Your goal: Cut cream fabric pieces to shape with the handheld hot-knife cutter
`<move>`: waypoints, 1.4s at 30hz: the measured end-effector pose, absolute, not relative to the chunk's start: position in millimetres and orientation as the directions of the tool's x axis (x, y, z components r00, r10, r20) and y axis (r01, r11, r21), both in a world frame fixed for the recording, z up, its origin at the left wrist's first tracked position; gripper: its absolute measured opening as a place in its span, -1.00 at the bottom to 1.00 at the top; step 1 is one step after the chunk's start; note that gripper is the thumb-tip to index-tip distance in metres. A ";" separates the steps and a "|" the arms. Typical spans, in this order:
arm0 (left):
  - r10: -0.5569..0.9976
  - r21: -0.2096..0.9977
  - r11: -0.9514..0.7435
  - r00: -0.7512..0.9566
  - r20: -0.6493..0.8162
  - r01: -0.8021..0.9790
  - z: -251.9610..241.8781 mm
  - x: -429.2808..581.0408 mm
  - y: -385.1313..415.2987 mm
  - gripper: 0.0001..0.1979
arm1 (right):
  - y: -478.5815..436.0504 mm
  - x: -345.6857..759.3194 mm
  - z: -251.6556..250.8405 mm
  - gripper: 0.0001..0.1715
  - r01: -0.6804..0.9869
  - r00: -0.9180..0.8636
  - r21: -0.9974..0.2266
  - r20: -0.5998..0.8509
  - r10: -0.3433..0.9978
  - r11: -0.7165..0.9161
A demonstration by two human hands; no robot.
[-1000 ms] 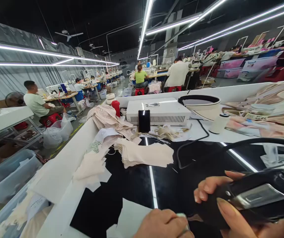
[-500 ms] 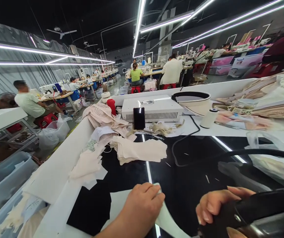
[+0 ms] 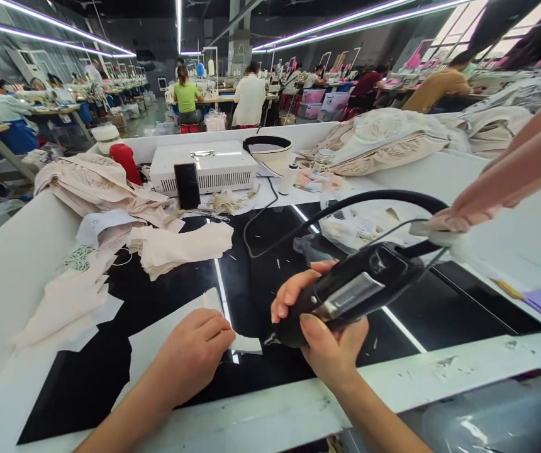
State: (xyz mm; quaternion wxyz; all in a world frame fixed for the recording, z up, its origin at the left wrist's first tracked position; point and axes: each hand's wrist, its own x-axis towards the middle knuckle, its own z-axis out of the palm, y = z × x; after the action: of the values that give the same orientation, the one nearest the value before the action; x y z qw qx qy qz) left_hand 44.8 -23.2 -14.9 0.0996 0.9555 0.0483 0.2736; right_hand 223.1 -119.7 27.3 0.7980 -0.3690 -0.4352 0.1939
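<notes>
My right hand [image 3: 320, 327] is wrapped round a black hand-held tool [image 3: 353, 290] with a metal plate on its side and a thick black cable [image 3: 355, 204] arching away behind it. The tool's tip points down at the glossy black worktop [image 3: 261, 283]. My left hand [image 3: 194, 352] rests with its fingers pinched on a pale sheet of paper or fabric [image 3: 169, 330] lying flat on the worktop, just left of the tool's tip.
A stack of cream fabric pieces [image 3: 176, 245] and more cloth lie to the left. At the back stand a white box unit [image 3: 204, 167], a black phone [image 3: 188, 185], a red bottle [image 3: 125, 162] and a bowl [image 3: 268, 151]. Another person's arm [image 3: 511, 170] reaches in from the right.
The view has swung right and down. My right hand has brought the tool forward over the worktop. My left hand stays on the pale sheet. Another person's arm has appeared at the right.
</notes>
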 end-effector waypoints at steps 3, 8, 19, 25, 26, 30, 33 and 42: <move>0.097 0.245 -0.969 0.864 0.495 -0.031 -16.7 45.3 -30.6 -0.75 | -119.3 218.2 27.1 -0.52 0.026 0.541 -0.756 0.560 0.627 0.654; 0.040 0.230 -0.970 0.883 0.468 -0.078 -22.1 46.8 -36.3 -0.76 | -116.7 214.0 26.2 -0.51 0.056 0.549 -0.767 0.559 0.621 0.640; 0.046 0.167 -0.986 0.933 0.357 -0.015 -28.7 46.2 -35.5 -0.75 | -112.4 215.9 21.6 -0.54 0.046 0.531 -0.753 0.575 0.622 0.656; 0.071 0.180 -0.984 0.937 0.343 0.009 -27.7 46.5 -34.5 -0.75 | -112.0 215.7 21.2 -0.53 0.046 0.531 -0.750 0.578 0.620 0.660; 0.070 0.178 -0.984 0.936 0.346 0.008 -27.2 46.6 -34.4 -0.75 | -111.8 215.6 21.0 -0.54 0.041 0.529 -0.749 0.577 0.622 0.661; 0.066 0.169 -0.986 0.931 0.359 0.004 -26.3 47.5 -33.7 -0.76 | -111.4 215.6 19.8 -0.55 0.029 0.521 -0.738 0.587 0.620 0.674; 0.059 0.169 -0.986 0.934 0.352 -0.002 -27.2 47.6 -32.9 -0.75 | -111.1 216.0 19.4 -0.55 0.022 0.520 -0.732 0.590 0.618 0.681; 0.037 0.154 -0.988 0.938 0.345 -0.017 -27.7 46.4 -32.6 -0.75 | -110.1 217.6 23.4 -0.50 0.042 0.569 -0.746 0.565 0.598 0.665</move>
State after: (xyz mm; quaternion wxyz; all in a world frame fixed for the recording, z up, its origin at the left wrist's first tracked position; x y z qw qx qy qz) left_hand 46.4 -32.6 -27.7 0.0776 0.9813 0.0051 0.1761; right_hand 217.6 -110.1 23.4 0.8042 -0.3709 -0.4310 0.1727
